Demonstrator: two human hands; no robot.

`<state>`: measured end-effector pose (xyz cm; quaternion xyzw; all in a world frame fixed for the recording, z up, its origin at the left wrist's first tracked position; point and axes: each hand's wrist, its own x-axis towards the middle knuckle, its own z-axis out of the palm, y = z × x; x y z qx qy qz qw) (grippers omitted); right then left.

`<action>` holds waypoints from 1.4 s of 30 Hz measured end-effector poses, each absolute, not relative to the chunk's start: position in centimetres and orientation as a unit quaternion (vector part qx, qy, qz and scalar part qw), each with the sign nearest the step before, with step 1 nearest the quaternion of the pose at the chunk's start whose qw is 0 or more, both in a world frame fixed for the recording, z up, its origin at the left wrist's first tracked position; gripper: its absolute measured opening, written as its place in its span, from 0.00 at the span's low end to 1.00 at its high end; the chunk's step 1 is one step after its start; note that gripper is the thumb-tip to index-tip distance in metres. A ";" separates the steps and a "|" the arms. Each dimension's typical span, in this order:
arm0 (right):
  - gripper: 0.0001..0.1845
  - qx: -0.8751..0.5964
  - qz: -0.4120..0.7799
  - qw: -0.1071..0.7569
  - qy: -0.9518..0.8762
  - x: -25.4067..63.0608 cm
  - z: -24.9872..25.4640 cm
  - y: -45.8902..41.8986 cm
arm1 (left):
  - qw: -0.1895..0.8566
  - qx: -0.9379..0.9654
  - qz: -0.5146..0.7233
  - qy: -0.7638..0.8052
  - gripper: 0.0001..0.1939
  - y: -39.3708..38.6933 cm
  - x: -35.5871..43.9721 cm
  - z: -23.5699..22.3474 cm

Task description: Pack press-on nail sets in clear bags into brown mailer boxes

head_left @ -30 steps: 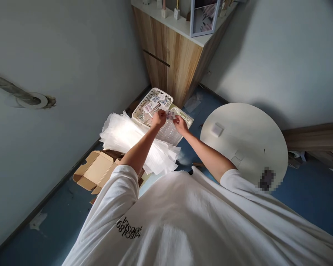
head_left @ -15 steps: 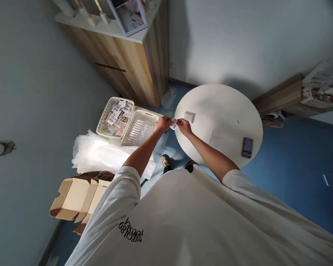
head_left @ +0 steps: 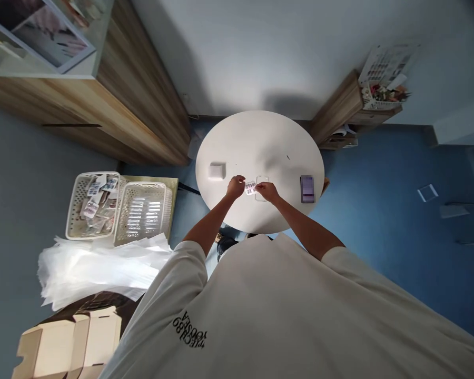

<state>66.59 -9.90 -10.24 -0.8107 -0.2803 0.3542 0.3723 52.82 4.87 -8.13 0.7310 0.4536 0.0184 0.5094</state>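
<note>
Over the round white table (head_left: 229, 137), a small card with rows of pinkish, dark-patterned shapes (head_left: 250, 188) is held up between my hands. The fingers of my right hand (head_left: 267, 191) pinch its right edge. My left hand (head_left: 235, 186) is closed at the card's left edge, its fingertips partly hidden. Beneath my right hand lies a clear rectangular case or tray (head_left: 262, 180) on the tabletop. To the left of my hands stands a small white block-like stack (head_left: 217, 170).
A phone (head_left: 307, 189) lies on the table's right side. At left are a basket (head_left: 73, 210) of small packets, a basket (head_left: 120, 223) with clear plastic pieces, white sheets (head_left: 98, 268) and open cardboard boxes (head_left: 59, 342). A wooden cabinet (head_left: 142, 89) stands behind.
My view and body have turned right toward the table. The card and both hands have gone from beside the table's left edge to above its front middle.
</note>
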 end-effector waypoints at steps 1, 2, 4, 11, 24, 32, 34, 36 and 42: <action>0.07 -0.818 0.353 0.367 -0.268 67.3 -10.8 -11.0 | 0.517 0.725 0.018 0.456 0.17 4.0 53.4 -8.9; 0.07 -0.824 0.353 0.363 -0.252 67.8 -11.3 -12.0 | 0.524 0.718 0.012 0.459 0.18 3.2 53.8 -9.6; 0.08 -0.835 0.360 0.351 -0.223 68.6 -12.4 -13.8 | 0.535 0.707 -0.010 0.462 0.17 1.7 54.2 -11.2; 0.09 -0.866 0.366 0.310 -0.143 68.2 -16.0 -15.6 | 0.555 0.685 -0.092 0.463 0.23 -1.3 53.4 -15.6; 0.11 -0.872 0.385 0.286 -0.095 66.8 -16.9 -15.0 | 0.605 0.654 -0.149 0.428 0.27 -0.7 53.2 -18.0; 0.16 -0.875 0.348 0.327 -0.080 68.8 -16.5 -14.5 | 0.578 0.668 -0.124 0.453 0.28 0.9 55.0 -17.3; 0.22 -0.859 0.348 0.367 -0.080 69.5 -16.4 -13.9 | 0.584 0.665 -0.101 0.455 0.30 1.4 56.1 -17.0; 0.27 -0.840 0.362 0.397 -0.081 70.0 -16.4 -13.2 | 0.595 0.655 -0.076 0.460 0.32 1.7 57.2 -16.7; 0.36 -0.788 0.423 0.439 -0.086 70.0 -16.1 -11.8 | 0.656 0.596 -0.077 0.457 0.38 1.8 58.6 -16.0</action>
